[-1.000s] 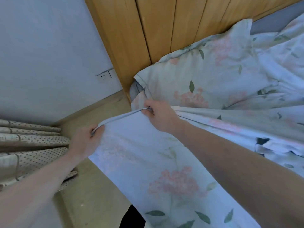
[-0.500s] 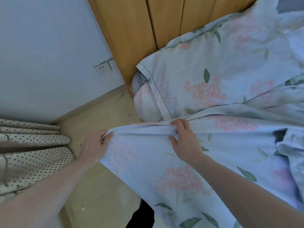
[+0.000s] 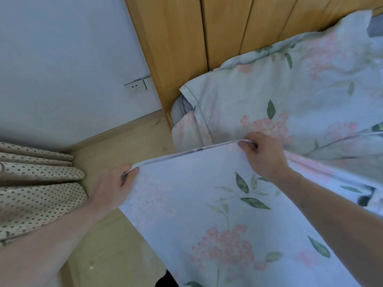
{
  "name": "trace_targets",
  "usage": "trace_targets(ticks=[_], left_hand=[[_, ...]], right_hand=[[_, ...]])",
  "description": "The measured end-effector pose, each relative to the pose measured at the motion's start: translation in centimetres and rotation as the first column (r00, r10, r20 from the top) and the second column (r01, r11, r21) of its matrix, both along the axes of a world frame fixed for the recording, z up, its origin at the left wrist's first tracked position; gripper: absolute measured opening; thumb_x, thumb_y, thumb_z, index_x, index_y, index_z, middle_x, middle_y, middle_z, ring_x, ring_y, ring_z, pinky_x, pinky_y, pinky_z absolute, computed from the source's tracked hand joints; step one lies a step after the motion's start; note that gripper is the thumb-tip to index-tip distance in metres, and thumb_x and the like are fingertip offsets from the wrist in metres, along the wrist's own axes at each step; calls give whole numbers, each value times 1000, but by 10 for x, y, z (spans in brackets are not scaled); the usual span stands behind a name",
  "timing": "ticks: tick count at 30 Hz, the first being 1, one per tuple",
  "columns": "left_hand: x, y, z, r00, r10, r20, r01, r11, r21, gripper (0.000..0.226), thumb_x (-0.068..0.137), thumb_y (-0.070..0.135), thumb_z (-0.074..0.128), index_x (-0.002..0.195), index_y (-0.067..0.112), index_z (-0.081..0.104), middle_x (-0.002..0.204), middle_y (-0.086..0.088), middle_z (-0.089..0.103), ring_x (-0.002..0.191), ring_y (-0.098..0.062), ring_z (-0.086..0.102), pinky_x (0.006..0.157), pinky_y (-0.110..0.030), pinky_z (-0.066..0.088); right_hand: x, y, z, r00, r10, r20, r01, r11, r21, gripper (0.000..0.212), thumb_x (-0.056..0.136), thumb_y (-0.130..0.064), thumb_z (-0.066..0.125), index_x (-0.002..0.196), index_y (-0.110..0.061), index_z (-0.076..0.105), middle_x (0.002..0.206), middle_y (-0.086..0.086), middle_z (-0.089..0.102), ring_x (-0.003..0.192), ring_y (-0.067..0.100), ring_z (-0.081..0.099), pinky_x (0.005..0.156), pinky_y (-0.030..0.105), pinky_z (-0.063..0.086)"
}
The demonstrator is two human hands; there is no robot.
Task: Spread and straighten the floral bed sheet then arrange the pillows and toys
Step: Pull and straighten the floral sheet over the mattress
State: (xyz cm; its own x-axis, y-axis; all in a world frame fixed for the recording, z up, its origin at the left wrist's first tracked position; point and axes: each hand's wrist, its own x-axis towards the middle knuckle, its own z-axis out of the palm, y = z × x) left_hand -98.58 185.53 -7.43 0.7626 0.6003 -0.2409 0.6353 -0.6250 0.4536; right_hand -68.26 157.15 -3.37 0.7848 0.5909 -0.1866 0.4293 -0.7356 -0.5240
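I'm at the spreading step: my left hand point(image 3: 113, 188) pinches the corner of the floral bed sheet point(image 3: 207, 214) and my right hand point(image 3: 264, 155) grips the same hem further along, the thin, soft cotton held taut between them and draping toward me. Beyond that hem lies the rumpled, pillow-like floral bedding point(image 3: 269, 96) against the smooth wooden headboard point(image 3: 186, 38); next, I judge, comes a lift and pull toward the headboard, keeping the hem straight, the dotted curtain point(image 3: 37, 191) hanging beside my left hand

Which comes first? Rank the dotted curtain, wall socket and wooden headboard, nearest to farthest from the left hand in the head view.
From the left hand:
1. Dotted curtain, just to its left.
2. Wall socket, above on the wall.
3. Wooden headboard, up and right.
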Motion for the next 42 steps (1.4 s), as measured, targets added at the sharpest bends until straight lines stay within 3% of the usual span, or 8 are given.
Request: trace_targets(ticks=[5,11,15,19,24,27,33,42], left_hand=[[10,11,-6,987,113,113,-117,993,31,47,104,40,49,63,18,42,65,-12,64,52,-23,53,48,-32,36],[-2,22,-35,951,108,-289,-81,991,105,48,103,50,41,68,19,49,57,3,58,58,-20,56,53,-32,43],[17,10,-62,857,41,-514,-21,999,44,28,104,36,43,86,19,56,95,-7,68,92,-30,66,78,-36,52],[52,-12,-66,781,20,-625,-69,996,-54,26,87,16,51,110,24,63,118,-7,64,107,-31,62,88,-36,52],[99,-57,-57,945,-48,-325,-69,938,-340,32,77,25,61,109,29,58,112,-5,68,94,-29,64,78,-35,53],[131,-84,-52,988,-112,-106,65,927,-370,45,79,37,68,121,24,58,120,0,66,107,-27,61,89,-41,51],[171,-107,-48,977,-205,65,214,944,-249,33,101,46,52,73,28,47,63,6,54,62,-10,54,59,-32,36],[212,-101,20,931,22,364,46,983,-177,39,105,34,47,68,24,39,54,-1,43,55,-14,48,48,-33,26]], right_hand=[[8,26,25,994,17,110,-43,971,234,17,91,-18,65,77,-24,59,71,-7,51,69,11,45,63,29,31],[-4,20,-2,967,241,-86,-240,971,23,15,98,-25,63,84,-19,60,81,-3,50,75,24,54,66,34,35],[-3,-5,-23,987,92,-134,-102,992,-69,24,98,-31,63,120,-20,65,114,-2,55,85,22,58,74,29,41],[21,-51,-25,992,-126,-16,125,989,-81,24,94,-32,58,116,-32,66,119,-6,61,94,23,62,75,29,42],[58,-114,-19,983,-163,-87,110,895,-431,40,88,-25,60,127,-32,66,123,6,59,109,35,60,90,41,50],[68,-130,-21,989,-126,-77,76,882,-466,14,91,-29,61,99,-29,72,109,6,58,102,37,63,83,41,50],[102,-125,-5,963,-258,75,263,963,-67,32,99,-30,56,73,-13,52,64,4,53,68,32,54,60,40,41],[190,-57,92,917,-250,311,180,955,238,33,95,-28,52,75,-2,58,82,17,58,81,27,55,73,37,44]])
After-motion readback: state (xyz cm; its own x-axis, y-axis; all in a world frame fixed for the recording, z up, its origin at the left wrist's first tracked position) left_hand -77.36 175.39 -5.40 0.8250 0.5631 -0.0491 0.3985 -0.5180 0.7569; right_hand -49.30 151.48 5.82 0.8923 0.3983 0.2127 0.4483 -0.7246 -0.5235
